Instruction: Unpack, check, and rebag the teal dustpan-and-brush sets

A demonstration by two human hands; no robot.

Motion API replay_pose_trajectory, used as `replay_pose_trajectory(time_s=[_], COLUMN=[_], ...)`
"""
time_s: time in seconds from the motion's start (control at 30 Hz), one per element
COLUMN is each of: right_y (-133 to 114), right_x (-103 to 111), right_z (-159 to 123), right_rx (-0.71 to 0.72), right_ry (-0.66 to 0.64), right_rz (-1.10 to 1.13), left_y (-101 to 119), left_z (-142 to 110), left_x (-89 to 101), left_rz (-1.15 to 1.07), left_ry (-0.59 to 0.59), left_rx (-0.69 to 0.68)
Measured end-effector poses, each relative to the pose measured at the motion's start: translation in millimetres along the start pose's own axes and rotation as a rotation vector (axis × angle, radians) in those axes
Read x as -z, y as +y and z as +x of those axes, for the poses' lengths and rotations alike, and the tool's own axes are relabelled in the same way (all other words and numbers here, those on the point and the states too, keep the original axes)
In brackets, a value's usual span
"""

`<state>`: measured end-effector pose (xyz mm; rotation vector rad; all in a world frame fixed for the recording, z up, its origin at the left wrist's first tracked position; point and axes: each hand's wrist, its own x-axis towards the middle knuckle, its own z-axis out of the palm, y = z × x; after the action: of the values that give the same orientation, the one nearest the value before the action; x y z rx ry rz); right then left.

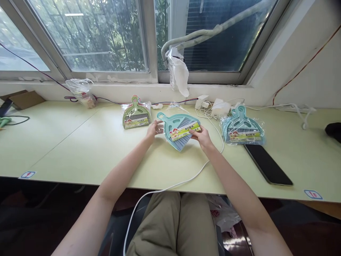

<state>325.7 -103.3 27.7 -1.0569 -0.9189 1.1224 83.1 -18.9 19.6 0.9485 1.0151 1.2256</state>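
A turquoise mini dustpan (174,120) with a grey-bristled brush and a yellow-green label card is tilted above the table, with its handle pointing to the upper left. My right hand (202,138) grips its right edge, thumb on the label and fingers behind. At the dustpan's left side is my left hand (153,129), its fingers stretched out and apart; whether they touch the dustpan's clear wrapping I cannot tell. A wrapped stack of green dustpan sets (136,114) lies just beyond the left hand. On the right lies another wrapped stack of turquoise dustpan sets (242,125).
A black phone (268,164) lies near the front right. The white cable (183,182) runs across the table and over its front edge. White adapters (220,107) sit by the window wall. Farther left are a plastic bag (82,93) and a cardboard box (28,99).
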Motion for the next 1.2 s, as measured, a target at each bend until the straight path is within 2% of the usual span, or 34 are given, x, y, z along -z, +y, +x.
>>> replay_pose_trajectory(time_s=[0.13,0.2,0.23,0.3,0.4,0.5,0.6,0.73,0.8,0.93,1.0,1.1,1.13,1.2], right_y=[0.5,2.6,4.0,6.8,10.5,13.8,16.4,17.9,17.8,18.1,18.9,20.3,20.6,20.7], right_x=[9.6,16.2,19.0,23.1,25.8,26.2,25.0,21.7,19.4,15.2,13.8,12.9,12.8,12.8], right_z=[5.8,10.7,13.0,16.3,18.2,17.9,17.2,15.5,14.4,12.7,12.7,13.2,13.4,13.6], right_rx=[-0.005,-0.002,-0.003,-0.006,-0.001,0.01,0.012,0.001,-0.011,-0.023,-0.021,-0.008,-0.002,0.013], right_ry=[0.053,0.105,0.131,0.174,0.202,0.205,0.202,0.178,0.168,0.139,0.129,0.114,0.11,0.096], right_rz=[0.028,0.073,0.1,0.146,0.166,0.156,0.138,0.111,0.118,0.115,0.103,0.111,0.119,0.129], left_y=[22.9,33.3,37.5,43.8,47.7,45.6,40.0,34.4,34.1,33.9,30.9,21.0,16.5,7.3], left_z=[13.2,16.7,17.2,16.3,13.5,12.5,12.7,10.1,7.3,-1.0,-8.1,-23.4,-28.7,-37.2], left_x=[34.5,53.5,61.1,70.6,71.2,64.1,58.3,51.9,46.7,32.7,23.4,5.4,-1.0,-12.2], left_rz=[-0.259,-0.352,-0.391,-0.45,-0.475,-0.426,-0.297,-0.113,-0.115,-0.148,0.011,0.31,0.364,0.412], left_ry=[0.314,0.41,0.389,0.257,0.075,0.042,-0.013,-0.213,-0.269,-0.317,-0.411,-0.635,-0.644,-0.58], left_rx=[-0.05,-0.021,-0.012,-0.031,-0.112,-0.136,-0.006,0.246,0.231,0.025,0.06,0.189,0.174,0.112])
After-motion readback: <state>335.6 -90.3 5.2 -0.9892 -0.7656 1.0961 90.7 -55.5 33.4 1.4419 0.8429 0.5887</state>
